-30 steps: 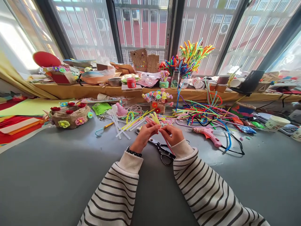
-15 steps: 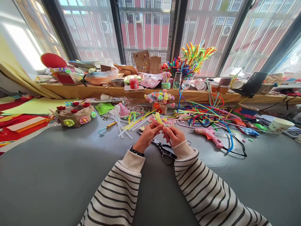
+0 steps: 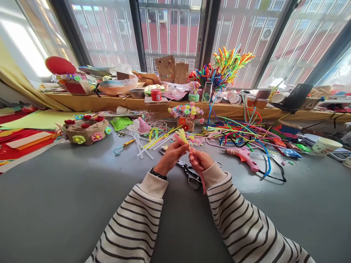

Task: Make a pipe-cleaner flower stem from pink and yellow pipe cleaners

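Between my two hands is a bundle of pipe cleaners (image 3: 181, 136), with yellow and pink ends sticking up. My left hand (image 3: 173, 156) is closed around the bundle, its thumb on top. My right hand (image 3: 201, 160) pinches the lower part of the bundle close beside it. A pink pipe cleaner (image 3: 203, 183) hangs down below my right hand past the sleeve cuff. Under the hands lie black-handled scissors (image 3: 193, 179) on the grey table, their blades partly covered by my left hand.
To the right lie a pink glue gun (image 3: 248, 160) with its black cord and a heap of coloured pipe cleaners (image 3: 241, 131). White glue sticks (image 3: 140, 146), a crochet hook (image 3: 123, 147) and a woven basket (image 3: 86, 133) are on the left. A paper cup (image 3: 326, 146) stands at far right.
The fingers of my right hand have curled in more, and a pink pipe cleaner now hangs out below that hand. My left hand keeps its hold on the bundle.
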### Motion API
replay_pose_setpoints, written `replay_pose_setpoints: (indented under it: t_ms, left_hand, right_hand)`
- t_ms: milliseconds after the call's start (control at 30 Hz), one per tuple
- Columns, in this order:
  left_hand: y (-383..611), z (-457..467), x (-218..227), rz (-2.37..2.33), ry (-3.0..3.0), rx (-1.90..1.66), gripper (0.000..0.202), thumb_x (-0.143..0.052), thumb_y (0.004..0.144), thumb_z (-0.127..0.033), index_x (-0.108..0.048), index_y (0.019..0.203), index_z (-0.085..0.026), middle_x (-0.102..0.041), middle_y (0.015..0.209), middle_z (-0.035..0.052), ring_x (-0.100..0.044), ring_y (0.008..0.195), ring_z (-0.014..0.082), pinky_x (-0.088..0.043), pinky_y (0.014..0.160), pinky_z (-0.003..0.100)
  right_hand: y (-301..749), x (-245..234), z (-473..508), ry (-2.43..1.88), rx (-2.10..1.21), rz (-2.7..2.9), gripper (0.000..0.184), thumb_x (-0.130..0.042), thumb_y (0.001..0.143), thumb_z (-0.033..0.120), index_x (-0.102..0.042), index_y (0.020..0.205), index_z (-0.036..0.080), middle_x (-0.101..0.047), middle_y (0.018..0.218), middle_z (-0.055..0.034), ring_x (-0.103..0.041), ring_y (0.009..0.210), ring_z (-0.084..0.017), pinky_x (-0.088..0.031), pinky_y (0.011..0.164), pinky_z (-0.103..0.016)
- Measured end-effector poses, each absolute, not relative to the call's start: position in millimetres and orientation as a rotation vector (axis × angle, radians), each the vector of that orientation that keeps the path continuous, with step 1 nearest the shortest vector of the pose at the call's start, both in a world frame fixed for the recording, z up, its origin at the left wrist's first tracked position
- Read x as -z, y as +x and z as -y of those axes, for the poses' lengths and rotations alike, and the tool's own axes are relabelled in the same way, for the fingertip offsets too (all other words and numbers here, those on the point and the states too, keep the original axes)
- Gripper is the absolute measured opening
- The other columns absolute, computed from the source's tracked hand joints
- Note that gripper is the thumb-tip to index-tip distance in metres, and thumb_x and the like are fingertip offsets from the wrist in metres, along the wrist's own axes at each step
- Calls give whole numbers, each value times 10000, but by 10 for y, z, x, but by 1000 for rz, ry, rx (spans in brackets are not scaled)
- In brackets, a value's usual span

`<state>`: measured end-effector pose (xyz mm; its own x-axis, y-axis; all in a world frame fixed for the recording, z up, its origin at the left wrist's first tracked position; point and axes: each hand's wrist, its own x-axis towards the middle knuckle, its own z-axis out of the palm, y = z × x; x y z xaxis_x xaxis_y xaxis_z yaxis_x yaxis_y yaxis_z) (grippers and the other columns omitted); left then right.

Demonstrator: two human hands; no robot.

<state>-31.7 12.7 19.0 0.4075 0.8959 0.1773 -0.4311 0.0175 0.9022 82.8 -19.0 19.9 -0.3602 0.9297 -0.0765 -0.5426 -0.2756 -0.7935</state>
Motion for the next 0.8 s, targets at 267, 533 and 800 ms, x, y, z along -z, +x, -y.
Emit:
replay_pose_setpoints:
  t_ms: [267,533,800]
  left_hand:
    - [-309,-144,-167,-445,1052,-1171,85,-581,606,-204,-541,627,-131,-481,596,-31,-397,522,27,-311,512,172]
    - [-311,-137,-147,-548,1078,-1164,123,-595,588,-239,-556,644,-137,-478,617,-22,-401,534,34,-298,501,175]
    - [-308,-136,-125,-709,1239,-1167,172,-584,592,-285,-536,632,-124,-445,543,-28,-358,488,39,-281,477,184]
  right_hand:
    - [917,-155,113,-570,-1854,871,146,-534,627,257,-560,654,115,-417,474,61,-190,316,15,-120,263,-108]
    - [944,-133,126,-683,-1716,914,192,-600,574,277,-596,690,125,-201,387,94,-124,347,-10,-66,287,-133]
    - [962,-81,134,-827,-1528,1011,281,-605,542,372,-601,692,134,-170,380,103,-108,321,-9,-44,303,-180]
